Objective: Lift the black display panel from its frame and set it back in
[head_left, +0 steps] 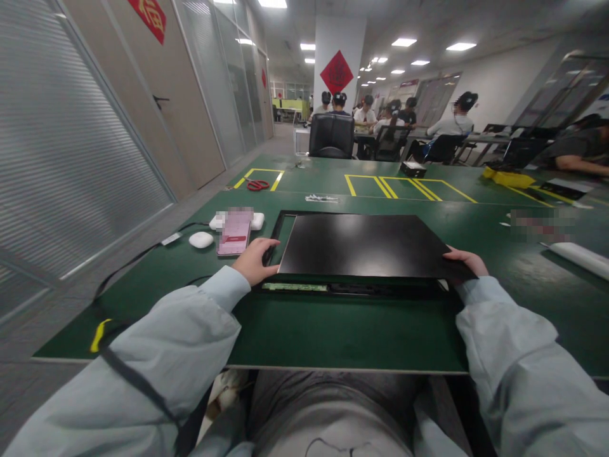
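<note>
A flat black screen panel (354, 244) lies tilted over a thin black frame (281, 219) on the green table. Below the panel's near edge shows a green circuit strip (295, 287) along the frame. My left hand (257, 260) is at the panel's left edge, thumb at the near corner and index finger curved over the frame's side; its other fingers are hidden. Gripping the panel's right edge is my right hand (469, 260), thumb on top and the other fingers out of sight underneath.
Left of the frame are a phone (234, 233), a white rounded case (200, 239) and a black cable (143, 254). Red scissors (257, 185) and a small clear packet (321, 198) lie farther back. A white roll (580, 260) is at right. People sit beyond a black chair (332, 134).
</note>
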Motion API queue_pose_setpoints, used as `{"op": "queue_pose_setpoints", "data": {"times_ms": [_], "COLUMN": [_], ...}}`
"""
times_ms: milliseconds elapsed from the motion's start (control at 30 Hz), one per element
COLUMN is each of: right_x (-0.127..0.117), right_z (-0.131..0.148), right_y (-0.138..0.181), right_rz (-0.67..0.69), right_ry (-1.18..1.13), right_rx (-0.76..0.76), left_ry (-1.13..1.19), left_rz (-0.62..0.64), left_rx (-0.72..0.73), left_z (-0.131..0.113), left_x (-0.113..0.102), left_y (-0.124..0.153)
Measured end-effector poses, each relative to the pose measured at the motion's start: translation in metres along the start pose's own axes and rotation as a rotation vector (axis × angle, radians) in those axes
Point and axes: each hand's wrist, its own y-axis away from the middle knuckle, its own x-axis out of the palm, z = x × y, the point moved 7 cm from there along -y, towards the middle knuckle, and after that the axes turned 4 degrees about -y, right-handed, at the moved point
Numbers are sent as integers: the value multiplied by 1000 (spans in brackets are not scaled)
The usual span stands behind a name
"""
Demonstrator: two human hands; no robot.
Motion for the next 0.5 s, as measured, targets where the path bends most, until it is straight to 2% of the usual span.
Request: {"op": "queue_pose_setpoints", "data": {"times_ms": [200, 367, 500], "right_x": [15, 14, 13], "right_z": [4, 8, 12], "right_y": [21, 20, 20], "right_rz": [16, 26, -33], "right_ry": [6, 2, -58], "right_rx": [-130, -105, -33], "left_ry": [9, 29, 85], "left_rz": [-14, -30, -93], "left_rx": [3, -22, -32], "left_z": [1, 1, -3], "left_x": [-2, -3, -14], "left_y": [0, 0, 1]}}
